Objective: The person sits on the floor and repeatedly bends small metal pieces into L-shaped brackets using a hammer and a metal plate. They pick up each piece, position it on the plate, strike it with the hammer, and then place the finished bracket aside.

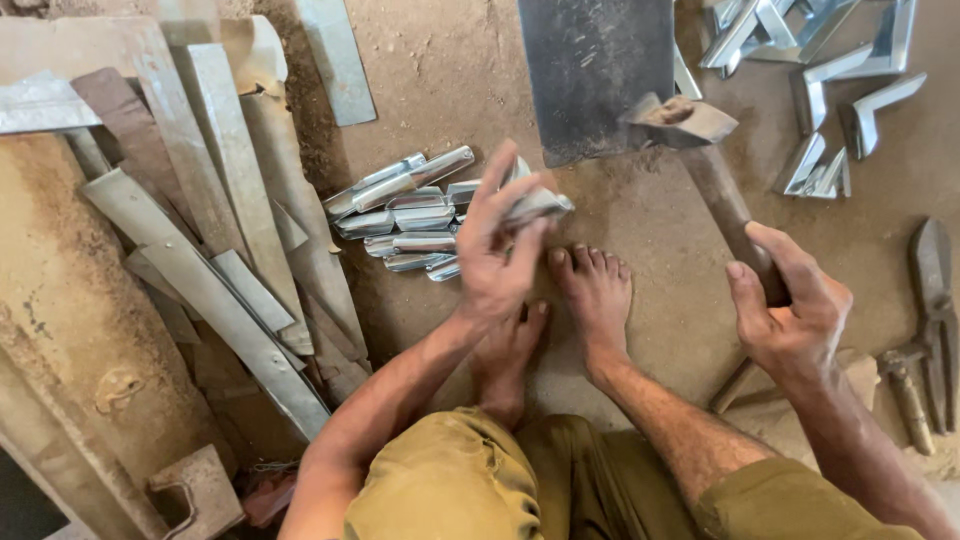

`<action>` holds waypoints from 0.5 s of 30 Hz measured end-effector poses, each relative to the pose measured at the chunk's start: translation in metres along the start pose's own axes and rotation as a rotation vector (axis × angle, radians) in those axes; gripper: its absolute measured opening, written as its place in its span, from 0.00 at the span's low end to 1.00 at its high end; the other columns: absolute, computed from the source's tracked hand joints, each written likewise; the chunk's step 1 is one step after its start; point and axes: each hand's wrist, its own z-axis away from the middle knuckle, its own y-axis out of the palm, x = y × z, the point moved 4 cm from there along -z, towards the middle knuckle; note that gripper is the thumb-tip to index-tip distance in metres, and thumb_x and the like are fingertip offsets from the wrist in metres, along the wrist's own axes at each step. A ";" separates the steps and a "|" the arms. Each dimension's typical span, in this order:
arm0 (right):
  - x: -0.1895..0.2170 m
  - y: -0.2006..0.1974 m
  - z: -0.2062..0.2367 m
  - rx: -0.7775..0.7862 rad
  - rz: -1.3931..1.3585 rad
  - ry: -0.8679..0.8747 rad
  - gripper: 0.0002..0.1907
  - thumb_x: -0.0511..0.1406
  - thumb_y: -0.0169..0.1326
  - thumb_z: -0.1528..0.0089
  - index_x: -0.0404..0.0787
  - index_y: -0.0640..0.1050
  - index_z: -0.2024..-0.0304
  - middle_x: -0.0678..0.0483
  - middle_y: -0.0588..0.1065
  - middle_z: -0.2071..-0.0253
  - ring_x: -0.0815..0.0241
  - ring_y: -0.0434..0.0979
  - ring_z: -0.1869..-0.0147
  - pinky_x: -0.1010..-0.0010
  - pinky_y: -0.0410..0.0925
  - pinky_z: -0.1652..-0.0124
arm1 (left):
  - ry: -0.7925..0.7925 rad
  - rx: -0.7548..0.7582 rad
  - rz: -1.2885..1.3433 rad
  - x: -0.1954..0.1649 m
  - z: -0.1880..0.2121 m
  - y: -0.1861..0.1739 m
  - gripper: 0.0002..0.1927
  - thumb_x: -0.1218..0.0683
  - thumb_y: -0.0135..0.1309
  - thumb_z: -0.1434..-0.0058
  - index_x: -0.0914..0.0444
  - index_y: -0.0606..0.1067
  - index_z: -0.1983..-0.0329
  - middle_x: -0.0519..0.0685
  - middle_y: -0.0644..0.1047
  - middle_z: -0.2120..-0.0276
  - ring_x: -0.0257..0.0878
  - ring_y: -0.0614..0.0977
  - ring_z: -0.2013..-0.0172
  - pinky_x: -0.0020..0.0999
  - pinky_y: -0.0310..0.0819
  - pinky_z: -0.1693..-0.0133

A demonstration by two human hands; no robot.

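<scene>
- The small folded piece [535, 207] in the left hand [497, 250] is showing as thin sheet metal, bright and glossy.
- The pile of folded pieces [410, 215] beside it is gleaming the same way, smooth and silvery.
- The hammer [700, 150] in the right hand [790, 305] is showing a dull, worn metal head and a matt brown wooden handle.
- The flat plate [595, 70] under the hammer head is looking like dark, scuffed steel.
- The long strips [230, 200] toward the floor's left edge are appearing as dull grey sheet metal, dusty and partly rusted.
- The floor [450, 70] is looking rough, matt and earthen.
- The snips [935, 310] are looking dark, unpolished metal.
</scene>
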 end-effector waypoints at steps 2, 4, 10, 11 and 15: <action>0.003 0.005 -0.003 0.042 -0.043 -0.009 0.22 0.28 0.62 0.34 0.34 0.76 0.38 0.50 0.78 0.66 0.67 0.74 0.70 0.78 0.68 0.72 | 0.326 -0.017 -0.323 -0.008 -0.011 0.010 0.31 0.65 0.60 0.37 0.63 0.68 0.29 0.61 0.48 0.22 0.56 0.65 0.32 0.42 0.70 0.36; 0.015 0.008 -0.008 0.072 -0.076 -0.103 0.23 0.28 0.62 0.37 0.34 0.76 0.39 0.49 0.79 0.66 0.65 0.76 0.69 0.77 0.70 0.72 | 0.377 -0.027 -0.397 -0.001 -0.030 0.017 0.34 0.65 0.63 0.40 0.61 0.69 0.30 0.60 0.52 0.24 0.54 0.64 0.30 0.41 0.70 0.35; 0.063 -0.005 -0.011 0.156 -0.138 -0.317 0.22 0.25 0.63 0.39 0.36 0.75 0.43 0.43 0.79 0.58 0.57 0.82 0.59 0.73 0.74 0.66 | 0.066 0.019 -0.086 0.026 -0.042 0.010 0.35 0.68 0.65 0.37 0.59 0.70 0.28 0.57 0.65 0.27 0.41 0.72 0.32 0.32 0.74 0.33; 0.064 -0.007 -0.011 0.165 -0.143 -0.308 0.22 0.24 0.63 0.39 0.36 0.75 0.43 0.43 0.79 0.58 0.57 0.82 0.60 0.74 0.73 0.67 | 0.018 0.004 -0.053 0.029 -0.036 0.008 0.34 0.67 0.63 0.37 0.60 0.70 0.28 0.58 0.65 0.26 0.40 0.74 0.35 0.31 0.75 0.35; 0.054 -0.007 -0.016 0.135 -0.131 -0.260 0.23 0.24 0.62 0.37 0.36 0.74 0.40 0.43 0.79 0.55 0.57 0.82 0.60 0.74 0.73 0.62 | 0.083 -0.016 -0.017 0.023 -0.024 0.012 0.32 0.71 0.62 0.33 0.65 0.66 0.27 0.56 0.66 0.28 0.40 0.70 0.30 0.28 0.68 0.31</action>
